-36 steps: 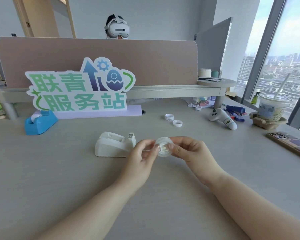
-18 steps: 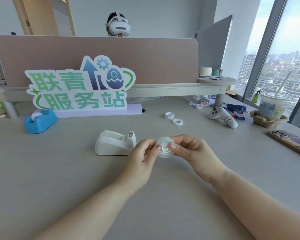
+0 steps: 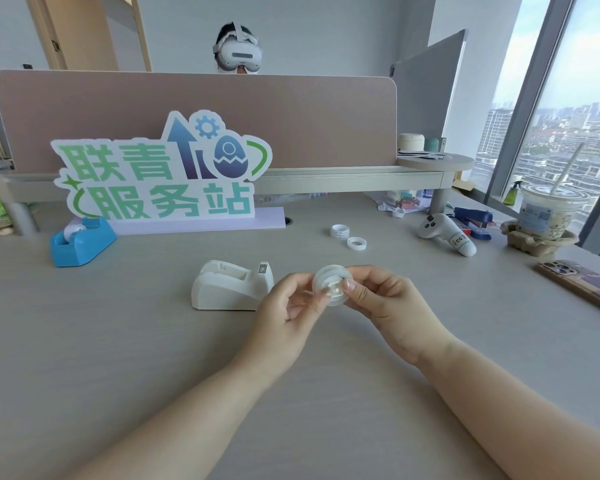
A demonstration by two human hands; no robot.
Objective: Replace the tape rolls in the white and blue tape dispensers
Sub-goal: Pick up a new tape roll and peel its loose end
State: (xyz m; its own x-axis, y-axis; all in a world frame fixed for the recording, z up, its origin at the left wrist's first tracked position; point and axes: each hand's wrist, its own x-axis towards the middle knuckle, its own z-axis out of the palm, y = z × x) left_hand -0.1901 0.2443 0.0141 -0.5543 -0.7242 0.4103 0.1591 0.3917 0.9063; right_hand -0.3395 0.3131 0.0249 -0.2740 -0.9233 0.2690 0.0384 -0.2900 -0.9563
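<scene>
Sign [image 3: 160, 174], controller [image 3: 444, 233], drink [image 3: 548, 213] and phone [image 3: 582, 282] on desk [image 3: 118, 341].

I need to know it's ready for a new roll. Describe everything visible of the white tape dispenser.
The white tape dispenser looks like matte off-white plastic: a wedge-like body, a rounded hump at one end, a raised cutter post at the other topped by a small grey blade piece. The well between them shows no roll. It stands upright on the grey table, cutter end next to the left hand; whether they touch cannot be told. Nothing else touches it.
</scene>
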